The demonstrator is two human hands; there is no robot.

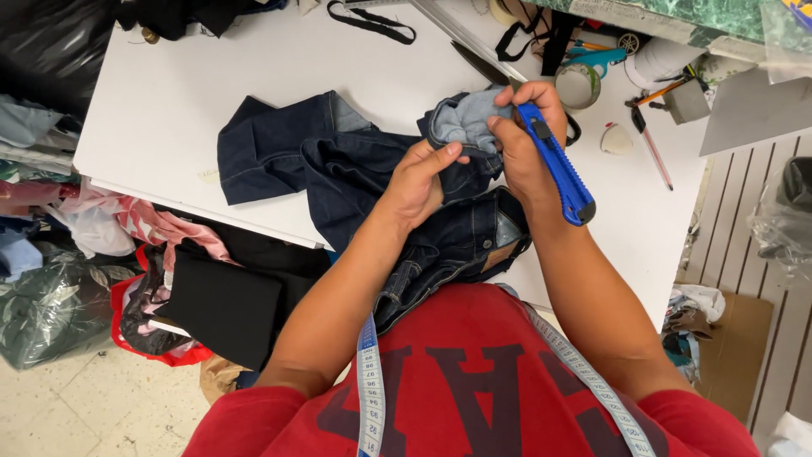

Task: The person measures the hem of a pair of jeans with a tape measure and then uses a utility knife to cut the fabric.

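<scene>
From the head view, the jeans [397,182] lay bunched on the white table [169,93], waistband hanging off the near edge toward the person, so the leg end sat right up under the hands. The left hand [420,179] had its fingers closed on a fold of denim, thumb on top, probably to keep the cloth taut. The right hand [523,135] was wrapped around a blue knife [556,162], its butt end pointing down and away, while its fingertips also pinched the pale inside of the hem [467,117]. Couldn't see the blade. Tape rolls [578,85] and a pencil [653,154] sat off to the right, within reach. A measuring tape [369,385] hung round the neck.
</scene>
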